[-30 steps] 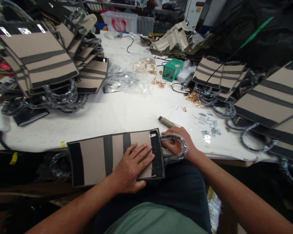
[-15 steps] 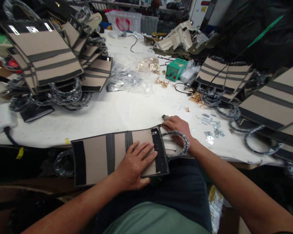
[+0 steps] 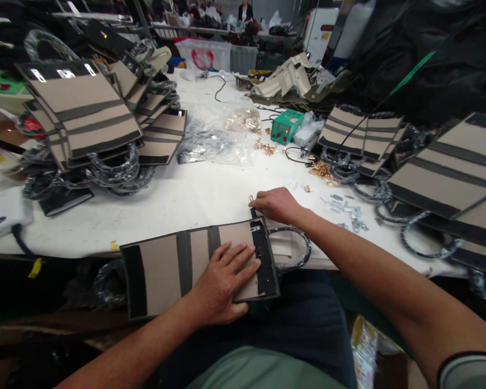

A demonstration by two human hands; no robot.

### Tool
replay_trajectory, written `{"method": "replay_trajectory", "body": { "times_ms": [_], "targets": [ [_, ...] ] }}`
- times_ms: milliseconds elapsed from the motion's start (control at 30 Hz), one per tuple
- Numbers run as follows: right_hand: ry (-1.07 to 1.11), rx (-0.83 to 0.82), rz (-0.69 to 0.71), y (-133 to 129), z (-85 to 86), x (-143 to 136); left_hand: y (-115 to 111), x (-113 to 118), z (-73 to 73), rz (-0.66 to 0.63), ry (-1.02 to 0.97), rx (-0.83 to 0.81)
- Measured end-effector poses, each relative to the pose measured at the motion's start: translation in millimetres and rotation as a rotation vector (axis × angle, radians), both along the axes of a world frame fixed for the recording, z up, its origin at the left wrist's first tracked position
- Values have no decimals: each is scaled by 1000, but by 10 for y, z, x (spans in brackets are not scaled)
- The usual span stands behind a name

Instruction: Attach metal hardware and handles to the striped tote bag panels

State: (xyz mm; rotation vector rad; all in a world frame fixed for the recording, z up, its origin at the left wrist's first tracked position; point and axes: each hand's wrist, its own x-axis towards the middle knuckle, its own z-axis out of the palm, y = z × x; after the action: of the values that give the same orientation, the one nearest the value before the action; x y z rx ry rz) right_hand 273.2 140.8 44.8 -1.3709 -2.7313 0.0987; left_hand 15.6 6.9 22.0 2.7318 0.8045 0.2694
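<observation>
A flat handbag panel (image 3: pixel 162 270), beige with dark bands, lies along the table's front edge and partly overhangs it. My left hand (image 3: pixel 227 278) rests flat on its right half, fingers stretched out and pressing on the surface. At the panel's right end is a black band with a small metal fitting (image 3: pixel 255 229). A plastic-wrapped handle (image 3: pixel 308 246) loops out from that end. Just beyond the panel's upper right corner, my right hand (image 3: pixel 277 205) pinches a narrow dark strap (image 3: pixel 254 213) with a shiny end by the fingertips.
Stacked similar bag panels (image 3: pixel 93 124) stand at left, and more panels (image 3: pixel 445 173) at right. Small metal plates (image 3: pixel 350 212) and gold-coloured fittings (image 3: pixel 321 170) lie right of centre. Behind them are a green box (image 3: pixel 287 127) and clear plastic bags (image 3: pixel 218 132).
My right hand has moved left and slightly up, and now pinches the dark strap at the panel's corner. My left hand stays on the panel. The camera view has tilted up slightly.
</observation>
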Motion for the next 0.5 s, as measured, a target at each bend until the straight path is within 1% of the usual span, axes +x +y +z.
{"method": "replay_trajectory", "body": {
  "times_ms": [67,133,200,267,300,333,367,400,433,467,500],
  "targets": [
    [176,-108,-24,-8,45,2,-11,4,34,1,17,-13],
    [382,-187,-126,-145,139,54,-18,5,72,4,29,-23],
    [510,-210,-217,-430,260,121,-16,-2,107,4,36,-30],
    [570,-192,-236,-834,347,163,-2,-21,128,-6,43,-44],
    [625,-164,-255,-1060,356,166,7,-34,129,-15,46,-51],
    [724,-94,-331,-1289,334,154,16,-47,122,-25,44,-54],
    [845,-12,-462,-1511,281,125,25,-58,109,-35,39,-53],
    [981,45,-625,-1716,199,80,33,-65,89,-47,29,-47],
    [1123,55,-794,-1895,95,21,41,-68,68,-59,18,-36],
    [1268,-34,-923,-2042,-21,-46,48,-65,48,-68,6,-24],
    [1422,-161,-1004,-2154,-135,-115,54,-59,34,-76,-3,-13]
  ]
}}
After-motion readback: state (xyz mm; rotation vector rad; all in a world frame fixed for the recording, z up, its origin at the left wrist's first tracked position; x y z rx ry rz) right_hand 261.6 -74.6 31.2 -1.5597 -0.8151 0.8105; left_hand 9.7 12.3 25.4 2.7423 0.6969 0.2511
